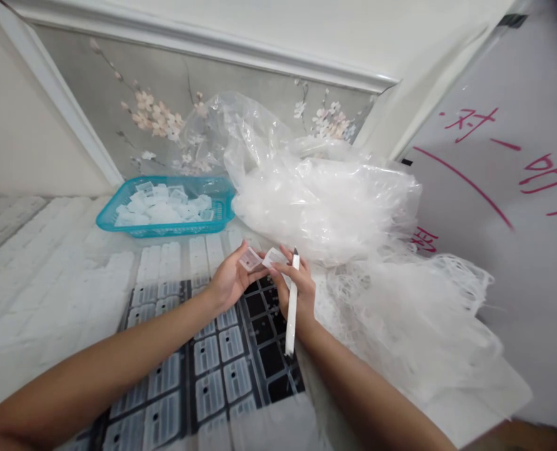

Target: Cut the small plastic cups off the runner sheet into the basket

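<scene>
Between the thumb and fingers of my left hand (229,275) is a small clear plastic box (250,259) with a dark dot on it. My right hand (300,282) pinches a whitish translucent plastic piece (275,257) close beside the box. A white pen (291,313) with a dark tip also rests in my right hand, its tip pointing up and away. Below both hands lies a black tray (270,360) with square compartments; translucent boxes (207,354) with dark dots fill its columns on the left, while several compartments on the right show black.
A blue plastic basket (166,233) full of small clear pieces stands behind the tray. Beside it is a large clear plastic bag (316,200) of white material. Stringy white packing (410,313) lies at right, near a whiteboard (504,269) with red writing. Rows of pale boxes (62,275) spread left.
</scene>
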Demonstrator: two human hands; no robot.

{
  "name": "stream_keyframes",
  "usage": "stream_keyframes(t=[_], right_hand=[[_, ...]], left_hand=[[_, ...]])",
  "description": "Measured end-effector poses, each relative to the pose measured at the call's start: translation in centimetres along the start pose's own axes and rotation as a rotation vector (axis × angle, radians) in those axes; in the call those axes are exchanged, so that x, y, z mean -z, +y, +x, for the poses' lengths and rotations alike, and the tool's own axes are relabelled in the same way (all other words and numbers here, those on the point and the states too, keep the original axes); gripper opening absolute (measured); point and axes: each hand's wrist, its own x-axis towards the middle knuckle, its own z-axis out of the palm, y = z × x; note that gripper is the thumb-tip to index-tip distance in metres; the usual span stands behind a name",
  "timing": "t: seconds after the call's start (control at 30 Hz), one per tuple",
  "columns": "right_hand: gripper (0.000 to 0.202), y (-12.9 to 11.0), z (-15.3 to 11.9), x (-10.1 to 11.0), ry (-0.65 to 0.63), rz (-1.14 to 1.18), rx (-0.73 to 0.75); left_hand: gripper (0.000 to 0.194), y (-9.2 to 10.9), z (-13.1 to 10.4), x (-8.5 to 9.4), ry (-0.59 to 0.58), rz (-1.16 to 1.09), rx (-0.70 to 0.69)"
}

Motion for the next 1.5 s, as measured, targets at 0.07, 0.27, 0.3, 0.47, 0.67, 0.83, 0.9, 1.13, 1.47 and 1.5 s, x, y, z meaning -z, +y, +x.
stream_keyframes(t=[0.07,0.27,0.3,0.47,0.67,0.83,0.9,1.13,1.47,1.5], right_hand=[[0.012,-0.2,0.1,0.1,0.032,-0.002,-0.011],[0.012,-0.4,0.0,0.1,0.091,0.01,0.0],[0.012,-0.3,-0.1,0.1,0.09,0.012,0.009],[0.012,0.4,-0.3,-0.1,0.027,0.001,0.014],[0.016,0.2,-0.1,-0.1,-0.085,-0.003,-0.026],[0.014,0.0,-0.1,-0.1,-0.1,0.014,-0.053],[0.009,0.1,-0.2,-0.1,-0.095,0.033,-0.055],[0.008,0.7,-0.4,-0.3,-0.095,0.115,-0.16],[0.014,0.0,0.0,-0.1,-0.093,0.144,-0.181],[0.014,-0.1,0.0,0.0,-0.092,0.145,-0.177]], left_hand=[[0.031,-0.4,-0.3,0.0,-0.045,0.083,-0.001],[0.038,-1.3,-0.9,0.2,-0.091,0.244,-0.07],[0.039,-1.4,-0.9,0.1,-0.087,0.247,-0.073],[0.049,-1.5,-1.3,-0.4,-0.188,0.18,0.058],[0.048,-1.5,-1.5,-0.6,-0.259,0.155,0.103],[0.044,-1.8,-1.2,-0.2,-0.266,0.156,0.099],[0.041,-1.9,-1.0,0.0,-0.259,0.146,0.086],[0.036,-1.6,-0.8,0.3,-0.224,0.155,0.039],[0.03,-0.9,-0.7,0.0,-0.209,0.194,-0.035],[0.029,-0.9,-0.7,0.1,-0.199,0.196,-0.046]])
